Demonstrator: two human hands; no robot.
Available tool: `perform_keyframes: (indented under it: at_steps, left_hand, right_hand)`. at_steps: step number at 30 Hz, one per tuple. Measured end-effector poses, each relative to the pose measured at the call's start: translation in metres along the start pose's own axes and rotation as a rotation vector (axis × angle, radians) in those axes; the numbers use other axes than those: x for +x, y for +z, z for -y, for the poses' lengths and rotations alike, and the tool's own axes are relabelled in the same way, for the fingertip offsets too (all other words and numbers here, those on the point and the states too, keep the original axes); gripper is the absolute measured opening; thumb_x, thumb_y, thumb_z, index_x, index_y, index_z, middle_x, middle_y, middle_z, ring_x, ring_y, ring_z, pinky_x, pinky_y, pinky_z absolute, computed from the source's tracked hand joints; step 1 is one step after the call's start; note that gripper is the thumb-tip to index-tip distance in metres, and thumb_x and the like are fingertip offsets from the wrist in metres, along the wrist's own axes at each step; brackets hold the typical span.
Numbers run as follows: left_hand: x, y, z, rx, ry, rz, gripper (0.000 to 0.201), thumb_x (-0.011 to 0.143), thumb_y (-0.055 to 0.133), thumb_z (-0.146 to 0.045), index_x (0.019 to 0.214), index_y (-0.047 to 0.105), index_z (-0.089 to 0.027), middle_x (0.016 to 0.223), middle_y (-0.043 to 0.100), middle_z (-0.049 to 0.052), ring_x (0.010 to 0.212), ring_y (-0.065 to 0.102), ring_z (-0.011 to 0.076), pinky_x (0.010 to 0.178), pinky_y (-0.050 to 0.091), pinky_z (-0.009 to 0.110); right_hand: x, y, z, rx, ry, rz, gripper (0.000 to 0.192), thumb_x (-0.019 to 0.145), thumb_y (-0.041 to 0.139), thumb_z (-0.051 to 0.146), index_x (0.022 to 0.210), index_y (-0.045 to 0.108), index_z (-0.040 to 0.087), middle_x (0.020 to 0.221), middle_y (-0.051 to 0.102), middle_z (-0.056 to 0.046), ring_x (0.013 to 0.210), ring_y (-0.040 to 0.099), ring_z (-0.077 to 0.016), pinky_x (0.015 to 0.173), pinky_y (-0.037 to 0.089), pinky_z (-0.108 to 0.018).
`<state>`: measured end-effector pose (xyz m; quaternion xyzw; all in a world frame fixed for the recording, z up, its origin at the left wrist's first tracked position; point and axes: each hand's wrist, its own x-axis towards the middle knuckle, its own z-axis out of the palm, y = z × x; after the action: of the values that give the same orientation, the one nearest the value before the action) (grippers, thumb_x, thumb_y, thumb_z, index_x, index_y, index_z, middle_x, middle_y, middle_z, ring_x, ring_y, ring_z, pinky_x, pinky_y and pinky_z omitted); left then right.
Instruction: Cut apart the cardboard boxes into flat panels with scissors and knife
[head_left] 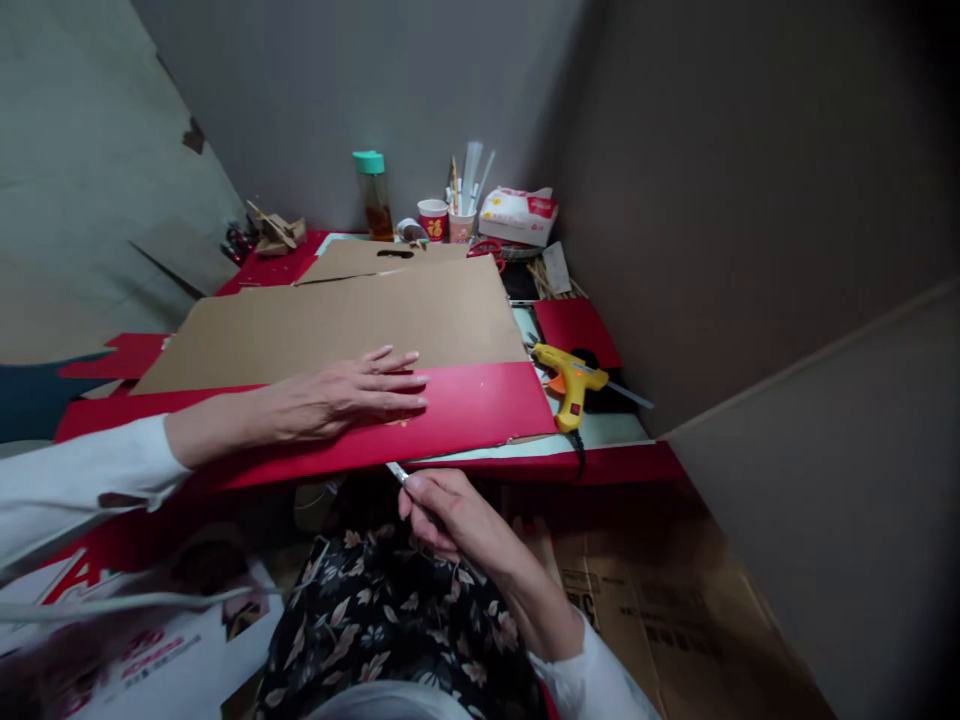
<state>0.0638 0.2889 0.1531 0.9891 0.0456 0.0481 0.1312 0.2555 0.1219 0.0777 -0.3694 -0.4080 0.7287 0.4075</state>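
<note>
Table edge (600,432): glue gun (571,383) beside cardboard (337,325).

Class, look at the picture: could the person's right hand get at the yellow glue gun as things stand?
Probably yes. The glue gun lies in the open near the table's right edge, with nothing between it and the right hand. But that hand's fingers already grip a thin metal tool, which would need setting down first.
</note>
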Motion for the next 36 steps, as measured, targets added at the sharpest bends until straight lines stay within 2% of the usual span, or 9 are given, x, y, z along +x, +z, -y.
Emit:
perform_keyframes:
  at_steps: [2, 5, 10, 14, 22, 26, 31, 36]
  left_hand:
    - [-0.019, -0.001, 0.003, 0.041, 0.021, 0.060, 0.059, 0.103, 0.033, -0.016, 0.158, 0.031, -0.039, 0.164, 0.034, -0.004, 0.156, 0.018, 0.0170, 0.131, 0.007, 0.044]
    - [-0.036, 0.010, 0.006, 0.054, -0.038, 0.011, 0.058, 0.105, 0.034, -0.022, 0.160, 0.025, -0.038, 0.165, 0.031, -0.003, 0.156, 0.021, 0.0168, 0.131, 0.006, 0.043]
    - [-0.037, 0.025, 0.010, 0.038, -0.157, 0.031, 0.054, 0.108, 0.027, -0.034, 0.161, 0.020, -0.039, 0.168, 0.020, -0.006, 0.157, 0.013, 0.0161, 0.131, -0.001, 0.044]
    - [-0.036, 0.026, 0.012, 0.033, -0.156, 0.030, 0.056, 0.108, 0.028, -0.036, 0.161, 0.012, -0.043, 0.169, 0.016, -0.008, 0.157, 0.012, 0.0159, 0.131, -0.005, 0.045]
    - [-0.037, 0.029, 0.016, 0.084, -0.119, 0.003, 0.058, 0.107, 0.030, -0.035, 0.161, 0.010, -0.042, 0.169, 0.016, -0.008, 0.158, 0.007, 0.0176, 0.131, -0.007, 0.047]
    - [-0.037, 0.030, 0.017, 0.123, -0.110, -0.021, 0.059, 0.107, 0.028, -0.034, 0.161, 0.007, -0.043, 0.168, 0.018, -0.009, 0.158, 0.005, 0.0163, 0.130, -0.009, 0.048]
    - [-0.035, 0.028, 0.013, 0.122, -0.157, -0.014, 0.053, 0.107, 0.024, -0.036, 0.160, 0.021, -0.039, 0.168, 0.022, -0.010, 0.158, 0.007, 0.0167, 0.129, -0.012, 0.045]
    - [-0.034, 0.027, 0.011, 0.115, -0.172, 0.000, 0.054, 0.107, 0.021, -0.038, 0.160, 0.018, -0.043, 0.167, 0.019, -0.011, 0.157, 0.005, 0.0146, 0.130, -0.012, 0.045]
  right_hand:
    - [0.000, -0.001, -0.002, -0.025, 0.021, -0.009, 0.040, 0.090, 0.054, 0.056, 0.078, 0.058, 0.018, 0.043, 0.045, 0.010, 0.030, 0.025, -0.0046, 0.030, 0.018, -0.018]
    - [-0.004, 0.000, -0.001, -0.091, 0.060, -0.038, 0.042, 0.093, 0.051, 0.057, 0.079, 0.058, 0.018, 0.045, 0.051, 0.008, 0.030, 0.028, -0.0047, 0.031, 0.020, -0.018]
    - [-0.012, 0.008, 0.004, -0.212, 0.109, -0.105, 0.042, 0.102, 0.045, 0.050, 0.080, 0.060, 0.017, 0.049, 0.055, 0.006, 0.034, 0.035, -0.0047, 0.036, 0.025, -0.017]
    - [-0.014, 0.016, 0.008, -0.252, 0.142, -0.130, 0.042, 0.104, 0.042, 0.048, 0.079, 0.059, 0.018, 0.045, 0.048, 0.008, 0.032, 0.030, -0.0043, 0.036, 0.024, -0.017]
    - [-0.001, 0.027, 0.011, -0.161, 0.162, -0.177, 0.040, 0.101, 0.044, 0.049, 0.076, 0.055, 0.020, 0.040, 0.040, 0.011, 0.031, 0.026, -0.0059, 0.036, 0.021, -0.020]
    - [-0.010, 0.035, 0.002, -0.253, 0.110, -0.213, 0.045, 0.105, 0.039, 0.049, 0.072, 0.051, 0.020, 0.040, 0.039, 0.011, 0.035, 0.029, -0.0063, 0.043, 0.026, -0.021]
    - [-0.027, 0.038, -0.002, -0.324, 0.142, -0.196, 0.050, 0.106, 0.035, 0.053, 0.070, 0.049, 0.021, 0.043, 0.040, 0.008, 0.041, 0.033, -0.0085, 0.048, 0.029, -0.022]
    - [-0.005, 0.039, 0.002, -0.306, 0.089, -0.207, 0.045, 0.107, 0.037, 0.045, 0.070, 0.050, 0.021, 0.042, 0.040, 0.009, 0.040, 0.032, -0.0087, 0.048, 0.029, -0.022]
